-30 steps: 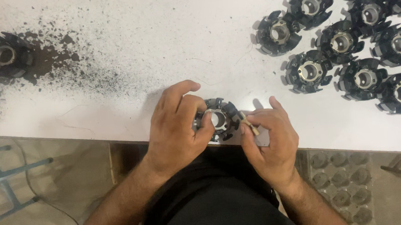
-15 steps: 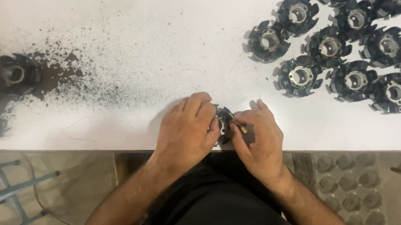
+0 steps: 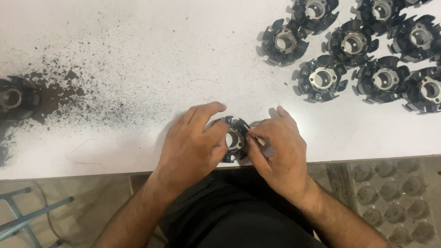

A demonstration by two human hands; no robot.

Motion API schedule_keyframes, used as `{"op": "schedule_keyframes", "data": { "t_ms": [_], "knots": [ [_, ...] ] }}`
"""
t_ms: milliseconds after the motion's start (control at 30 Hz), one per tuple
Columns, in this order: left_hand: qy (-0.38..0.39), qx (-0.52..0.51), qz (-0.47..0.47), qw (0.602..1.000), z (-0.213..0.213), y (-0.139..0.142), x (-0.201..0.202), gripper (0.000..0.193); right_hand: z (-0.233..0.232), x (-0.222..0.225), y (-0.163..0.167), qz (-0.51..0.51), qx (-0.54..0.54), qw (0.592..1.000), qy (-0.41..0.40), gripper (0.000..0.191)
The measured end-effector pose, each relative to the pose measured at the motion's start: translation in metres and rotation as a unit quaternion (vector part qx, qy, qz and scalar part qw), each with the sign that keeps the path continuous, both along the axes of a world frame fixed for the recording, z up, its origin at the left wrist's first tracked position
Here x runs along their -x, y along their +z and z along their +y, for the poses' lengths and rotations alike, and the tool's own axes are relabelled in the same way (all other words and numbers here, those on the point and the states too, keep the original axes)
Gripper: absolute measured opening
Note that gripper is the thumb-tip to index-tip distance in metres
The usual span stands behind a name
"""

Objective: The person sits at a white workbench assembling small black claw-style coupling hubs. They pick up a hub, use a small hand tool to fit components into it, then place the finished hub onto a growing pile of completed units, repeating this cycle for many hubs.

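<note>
A black round finned part with a metal ring in its middle (image 3: 235,136) sits at the near edge of the white table (image 3: 139,47). My left hand (image 3: 191,143) wraps its left side and grips it. My right hand (image 3: 278,146) presses against its right side, pinching a small pale stick-like tool (image 3: 259,140) whose tip meets the part. Most of the part is hidden under my fingers.
Several identical black finned parts (image 3: 363,43) lie grouped at the table's far right. Another one (image 3: 10,98) stands at the far left in a patch of dark powder (image 3: 76,107) strewn across the table. A blue metal frame (image 3: 17,223) and a grey moulded tray (image 3: 388,200) are on the floor.
Both hands closed in tighter around the part and shifted slightly along the table edge. The tool tip now rests against the part's right side.
</note>
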State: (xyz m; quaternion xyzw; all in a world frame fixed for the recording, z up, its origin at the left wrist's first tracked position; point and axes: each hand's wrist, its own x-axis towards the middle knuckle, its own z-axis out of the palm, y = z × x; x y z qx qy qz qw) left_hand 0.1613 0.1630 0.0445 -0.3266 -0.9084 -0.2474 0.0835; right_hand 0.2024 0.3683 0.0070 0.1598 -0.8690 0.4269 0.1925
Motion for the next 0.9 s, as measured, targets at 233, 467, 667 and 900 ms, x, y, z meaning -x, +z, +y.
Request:
{"op": "schedule_keyframes", "data": {
  "t_ms": [233,467,667,900],
  "knots": [
    [0.029,-0.072,-0.070,0.995,0.006,-0.003,-0.009,0.021,0.000,-0.007,-0.003,0.039,0.006,0.999,0.011,0.023],
    [0.071,-0.109,-0.062,0.990,0.009,-0.009,-0.016,0.017,-0.004,-0.010,-0.008,0.040,-0.012,0.999,0.016,0.025],
    [0.069,-0.108,-0.079,0.989,0.008,-0.008,-0.018,0.013,-0.006,-0.009,-0.008,0.041,-0.024,0.999,0.006,0.025],
    [0.074,-0.135,-0.073,0.985,0.006,-0.009,-0.026,0.014,-0.009,-0.008,-0.010,0.075,-0.014,0.997,0.016,0.029]
  ]
}}
